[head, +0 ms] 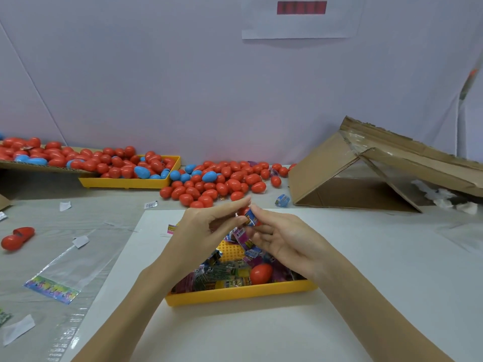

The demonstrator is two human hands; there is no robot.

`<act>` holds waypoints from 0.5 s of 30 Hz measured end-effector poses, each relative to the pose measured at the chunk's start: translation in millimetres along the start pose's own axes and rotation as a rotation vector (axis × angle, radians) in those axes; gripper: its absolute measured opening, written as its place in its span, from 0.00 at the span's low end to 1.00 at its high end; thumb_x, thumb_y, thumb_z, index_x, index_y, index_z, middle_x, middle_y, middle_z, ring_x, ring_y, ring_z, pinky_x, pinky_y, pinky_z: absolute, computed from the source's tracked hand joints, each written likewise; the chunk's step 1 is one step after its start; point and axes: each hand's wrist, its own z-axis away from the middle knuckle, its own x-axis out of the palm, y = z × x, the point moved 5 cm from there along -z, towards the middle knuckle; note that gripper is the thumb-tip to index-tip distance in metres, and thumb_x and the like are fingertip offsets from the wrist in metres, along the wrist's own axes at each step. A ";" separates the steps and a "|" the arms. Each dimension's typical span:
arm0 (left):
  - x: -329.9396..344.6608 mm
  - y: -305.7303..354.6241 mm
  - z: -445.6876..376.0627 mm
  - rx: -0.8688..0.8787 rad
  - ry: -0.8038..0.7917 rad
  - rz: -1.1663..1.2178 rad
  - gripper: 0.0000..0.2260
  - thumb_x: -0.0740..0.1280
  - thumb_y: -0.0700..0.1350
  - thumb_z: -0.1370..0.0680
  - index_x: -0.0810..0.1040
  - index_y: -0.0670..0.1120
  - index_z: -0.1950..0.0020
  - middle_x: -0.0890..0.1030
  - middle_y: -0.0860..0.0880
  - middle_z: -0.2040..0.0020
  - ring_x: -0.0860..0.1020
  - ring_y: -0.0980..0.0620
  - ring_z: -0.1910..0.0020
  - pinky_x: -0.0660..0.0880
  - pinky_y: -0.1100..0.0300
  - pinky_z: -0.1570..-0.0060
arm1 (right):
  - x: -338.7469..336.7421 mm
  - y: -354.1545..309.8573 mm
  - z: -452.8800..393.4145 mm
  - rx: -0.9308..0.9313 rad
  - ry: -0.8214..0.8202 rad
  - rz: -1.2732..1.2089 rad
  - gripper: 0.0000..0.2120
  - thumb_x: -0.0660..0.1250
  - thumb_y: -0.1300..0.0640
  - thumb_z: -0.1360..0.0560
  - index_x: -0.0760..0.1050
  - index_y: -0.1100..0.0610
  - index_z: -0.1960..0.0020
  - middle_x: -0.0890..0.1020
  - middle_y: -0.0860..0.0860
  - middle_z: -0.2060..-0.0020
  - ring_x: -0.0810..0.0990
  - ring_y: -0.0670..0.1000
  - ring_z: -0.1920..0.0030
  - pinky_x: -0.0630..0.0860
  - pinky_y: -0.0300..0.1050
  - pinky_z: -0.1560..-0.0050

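My left hand (206,226) and my right hand (282,239) meet above a yellow tray (240,292) near the table's front. Together they pinch a small red egg half (244,211) with a colourful little packet (250,218) pressed against it. The tray holds several small printed packets (224,275) and one whole red plastic egg (261,273). The hands hide much of the egg piece, so I cannot tell how it sits.
A heap of red and blue eggs (222,182) lies behind the hands; a second yellow tray (130,181) of eggs sits at back left. An open cardboard box (366,176) lies on its side at right. An opened red egg (17,239) and clear bags (68,270) lie left.
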 end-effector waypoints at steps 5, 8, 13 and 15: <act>-7.6 -11.8 1.2 -0.038 0.041 -0.132 0.21 0.65 0.55 0.20 0.76 0.55 0.27 0.81 0.63 0.38 0.81 0.66 0.43 0.80 0.67 0.47 | -7.6 -47.7 17.5 -0.697 0.304 0.660 0.13 0.75 0.55 0.22 0.83 0.49 0.38 0.86 0.44 0.45 0.84 0.43 0.44 0.80 0.35 0.45; -11.0 -16.2 2.4 -0.041 0.034 -0.208 0.19 0.63 0.58 0.21 0.78 0.57 0.31 0.83 0.59 0.40 0.83 0.62 0.46 0.82 0.62 0.51 | -17.7 -93.0 27.6 -1.068 0.586 0.995 0.14 0.74 0.62 0.22 0.81 0.56 0.37 0.82 0.49 0.43 0.81 0.44 0.44 0.76 0.34 0.41; -9.7 -16.2 2.1 -0.019 0.011 -0.249 0.18 0.62 0.57 0.21 0.83 0.54 0.35 0.81 0.62 0.44 0.81 0.64 0.49 0.80 0.64 0.51 | -69.4 -179.1 4.6 -1.025 0.943 1.314 0.13 0.69 0.66 0.20 0.79 0.59 0.36 0.81 0.55 0.41 0.79 0.54 0.41 0.74 0.46 0.35; -9.6 -15.1 2.6 -0.011 -0.002 -0.248 0.17 0.62 0.56 0.21 0.84 0.55 0.37 0.80 0.64 0.45 0.80 0.66 0.50 0.80 0.64 0.52 | -95.5 -199.2 -11.3 -0.868 1.009 1.389 0.13 0.67 0.65 0.18 0.78 0.60 0.34 0.81 0.57 0.39 0.79 0.56 0.38 0.74 0.47 0.34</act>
